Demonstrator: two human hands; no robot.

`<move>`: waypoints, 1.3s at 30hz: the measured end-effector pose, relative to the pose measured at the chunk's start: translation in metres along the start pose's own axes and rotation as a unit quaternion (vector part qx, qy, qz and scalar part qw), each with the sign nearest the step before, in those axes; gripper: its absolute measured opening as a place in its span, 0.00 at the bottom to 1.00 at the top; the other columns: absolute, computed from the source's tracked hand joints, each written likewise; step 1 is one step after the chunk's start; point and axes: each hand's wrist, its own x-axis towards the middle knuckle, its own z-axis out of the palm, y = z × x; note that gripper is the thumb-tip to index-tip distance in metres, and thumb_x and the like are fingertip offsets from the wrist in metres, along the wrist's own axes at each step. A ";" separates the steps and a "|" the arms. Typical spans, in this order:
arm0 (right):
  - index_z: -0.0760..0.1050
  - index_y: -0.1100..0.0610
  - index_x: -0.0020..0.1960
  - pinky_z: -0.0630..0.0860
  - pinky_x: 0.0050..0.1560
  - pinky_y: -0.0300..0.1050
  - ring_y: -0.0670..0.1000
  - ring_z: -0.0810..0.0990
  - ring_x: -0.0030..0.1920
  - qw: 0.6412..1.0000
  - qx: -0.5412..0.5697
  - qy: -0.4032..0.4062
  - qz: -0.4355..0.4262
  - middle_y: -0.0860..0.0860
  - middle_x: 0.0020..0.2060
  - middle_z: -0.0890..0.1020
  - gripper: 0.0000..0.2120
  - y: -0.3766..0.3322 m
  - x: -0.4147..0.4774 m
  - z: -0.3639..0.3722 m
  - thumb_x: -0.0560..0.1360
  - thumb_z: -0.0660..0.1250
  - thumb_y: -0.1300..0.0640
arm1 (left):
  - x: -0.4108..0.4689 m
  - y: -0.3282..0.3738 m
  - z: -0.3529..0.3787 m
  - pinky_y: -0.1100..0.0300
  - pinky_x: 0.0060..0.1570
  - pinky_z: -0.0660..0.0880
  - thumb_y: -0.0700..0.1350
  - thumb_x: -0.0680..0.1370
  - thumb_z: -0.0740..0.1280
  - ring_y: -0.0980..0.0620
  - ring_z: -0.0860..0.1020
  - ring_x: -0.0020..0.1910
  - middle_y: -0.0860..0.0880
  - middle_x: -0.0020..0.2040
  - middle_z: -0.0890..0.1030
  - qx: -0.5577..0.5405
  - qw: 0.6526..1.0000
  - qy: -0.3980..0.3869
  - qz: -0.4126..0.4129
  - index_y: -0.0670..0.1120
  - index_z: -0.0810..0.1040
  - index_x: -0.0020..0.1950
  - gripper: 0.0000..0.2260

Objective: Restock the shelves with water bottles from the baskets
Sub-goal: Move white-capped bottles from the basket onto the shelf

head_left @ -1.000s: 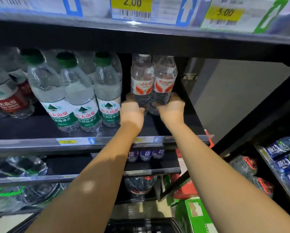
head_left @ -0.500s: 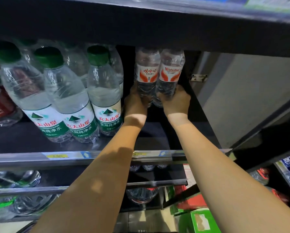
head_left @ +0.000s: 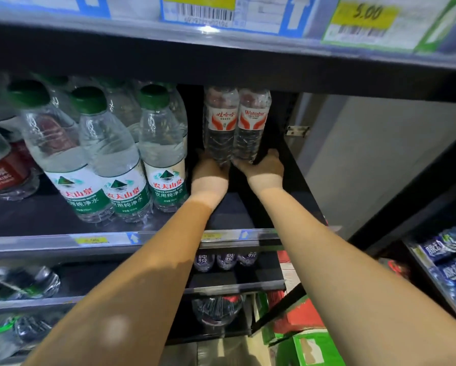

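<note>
Together, both hands [head_left: 209,177] [head_left: 265,167] grip bottles [head_left: 221,128] [head_left: 252,128].

The two red-labelled bottles [head_left: 221,133] are clear, thin plastic, ribbed below their glossy film labels. The green-capped bottles [head_left: 161,154] beside them are smooth transparent plastic with shiny wrap labels and opaque plastic caps [head_left: 154,96]. The shelf board [head_left: 237,210] is dark and matt. Its front rail [head_left: 36,243] looks like grey metal behind a glossy clear strip. The price tags [head_left: 364,19] above are printed paper. The green box [head_left: 316,350] below is dull cardboard.
</note>
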 end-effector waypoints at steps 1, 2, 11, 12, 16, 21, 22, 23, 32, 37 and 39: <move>0.64 0.66 0.69 0.71 0.56 0.45 0.61 0.74 0.64 1.000 -0.013 -0.004 -0.009 0.61 0.63 0.75 0.36 0.002 -0.013 -0.006 0.71 0.75 0.50 | -0.016 0.001 -0.005 0.51 0.56 0.70 0.48 0.81 0.62 0.37 0.74 0.61 0.36 0.64 0.75 0.004 1.000 -0.008 0.018 0.37 0.67 0.68 0.19; 0.67 0.66 0.67 0.71 0.57 0.46 0.61 0.74 0.63 0.999 -0.029 -0.006 -0.020 0.61 0.61 0.76 0.33 0.004 -0.029 -0.013 0.71 0.74 0.50 | -0.034 0.003 -0.011 0.51 0.55 0.71 0.47 0.81 0.61 0.36 0.75 0.59 0.35 0.61 0.76 0.019 0.999 -0.012 0.034 0.37 0.69 0.65 0.17; 0.64 0.63 0.72 0.66 0.68 0.51 0.59 0.67 0.67 0.952 -0.226 -0.007 -0.207 0.57 0.66 0.72 0.34 0.050 -0.201 -0.073 0.73 0.71 0.47 | -0.207 -0.035 -0.050 0.42 0.64 0.72 0.52 0.78 0.62 0.35 0.73 0.66 0.35 0.66 0.74 0.282 0.940 0.067 0.179 0.36 0.69 0.71 0.27; 0.65 0.63 0.71 0.66 0.68 0.53 0.59 0.68 0.66 0.947 -0.243 -0.009 -0.209 0.57 0.65 0.72 0.34 0.061 -0.217 -0.077 0.73 0.71 0.47 | -0.227 -0.040 -0.055 0.42 0.67 0.69 0.52 0.78 0.64 0.35 0.71 0.68 0.36 0.69 0.72 0.309 0.938 0.036 0.152 0.37 0.67 0.72 0.28; 0.69 0.65 0.68 0.72 0.64 0.57 0.62 0.72 0.64 0.932 -0.305 -0.046 -0.189 0.60 0.62 0.75 0.37 0.116 -0.281 -0.079 0.69 0.74 0.43 | -0.296 -0.066 -0.059 0.47 0.75 0.49 0.59 0.82 0.51 0.40 0.49 0.78 0.41 0.79 0.51 0.380 0.918 -0.078 0.080 0.45 0.46 0.79 0.31; 0.67 0.60 0.70 0.68 0.68 0.53 0.59 0.69 0.67 0.928 -0.331 -0.127 -0.111 0.56 0.66 0.73 0.35 0.177 -0.347 -0.067 0.72 0.67 0.39 | -0.369 -0.124 -0.038 0.41 0.74 0.55 0.59 0.79 0.60 0.37 0.56 0.76 0.37 0.77 0.58 0.359 0.922 -0.140 0.034 0.44 0.45 0.77 0.36; 0.66 0.59 0.71 0.67 0.68 0.52 0.58 0.68 0.67 0.925 -0.336 -0.153 -0.087 0.55 0.66 0.72 0.35 0.187 -0.360 -0.063 0.72 0.65 0.38 | -0.380 -0.137 -0.034 0.42 0.74 0.56 0.60 0.79 0.60 0.37 0.56 0.76 0.38 0.77 0.59 0.365 0.917 -0.158 0.021 0.45 0.45 0.77 0.37; 0.66 0.59 0.70 0.68 0.67 0.52 0.57 0.68 0.67 0.921 -0.344 -0.172 -0.066 0.55 0.65 0.72 0.35 0.197 -0.373 -0.059 0.72 0.65 0.38 | -0.392 -0.152 -0.030 0.44 0.75 0.53 0.61 0.80 0.57 0.38 0.54 0.77 0.39 0.78 0.56 0.369 0.910 -0.190 -0.006 0.45 0.44 0.79 0.36; 0.61 0.57 0.73 0.64 0.67 0.48 0.56 0.67 0.67 0.859 -0.397 -0.304 0.110 0.54 0.67 0.71 0.35 0.289 -0.487 -0.017 0.75 0.58 0.35 | -0.474 -0.272 0.003 0.48 0.75 0.51 0.64 0.80 0.48 0.42 0.51 0.78 0.44 0.79 0.53 0.369 0.870 -0.314 -0.091 0.47 0.45 0.80 0.33; 0.62 0.58 0.72 0.68 0.66 0.49 0.57 0.69 0.67 0.845 -0.387 -0.317 0.192 0.55 0.64 0.73 0.36 0.334 -0.526 0.005 0.75 0.61 0.35 | -0.507 -0.321 0.020 0.46 0.72 0.57 0.64 0.78 0.58 0.38 0.57 0.76 0.39 0.77 0.59 0.367 0.853 -0.356 -0.106 0.43 0.48 0.79 0.39; 0.61 0.59 0.72 0.69 0.65 0.49 0.58 0.68 0.68 0.840 -0.378 -0.320 0.221 0.56 0.65 0.72 0.35 0.351 -0.535 0.011 0.75 0.62 0.36 | -0.517 -0.342 0.031 0.40 0.59 0.74 0.60 0.68 0.75 0.31 0.74 0.63 0.32 0.65 0.74 0.370 0.842 -0.378 -0.106 0.37 0.68 0.72 0.41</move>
